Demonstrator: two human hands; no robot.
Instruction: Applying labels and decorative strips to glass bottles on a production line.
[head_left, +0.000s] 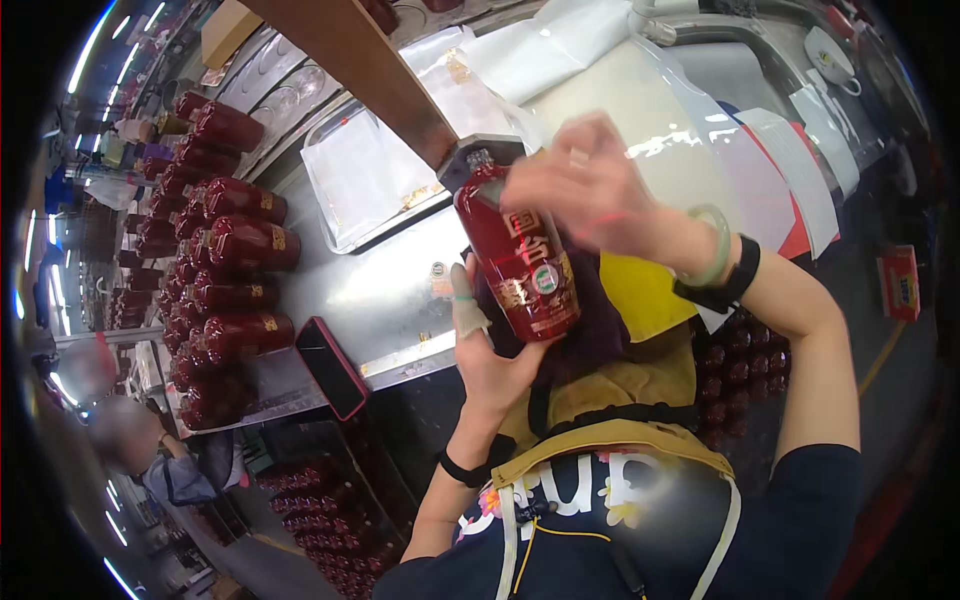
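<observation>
A dark red glass bottle [522, 255] with gold and white decoration leans across my lap at the bench edge, its neck tilted away from me. Its base end rests in my left hand [490, 368], which is closed around it; pale covers sit on some of those fingers. By the bottle's shoulder is my right hand [590, 190], smeared by motion, so whether it pinches anything cannot be seen. Beyond the bottle's neck stands a dark angular block [466, 152] at the foot of a brown post [370, 70]. Dark purple cloth [600, 320] lies beneath the bottle.
Several red bottles [245, 240] stand in rows at the left, near a phone [332, 368]. A tray [350, 235] holds white sheets. Pale film [650, 120] covers the bench's far right, with a yellow sheet [640, 298] nearer. Bottle crates [325, 510] stand low left; a person [185, 470] is beyond.
</observation>
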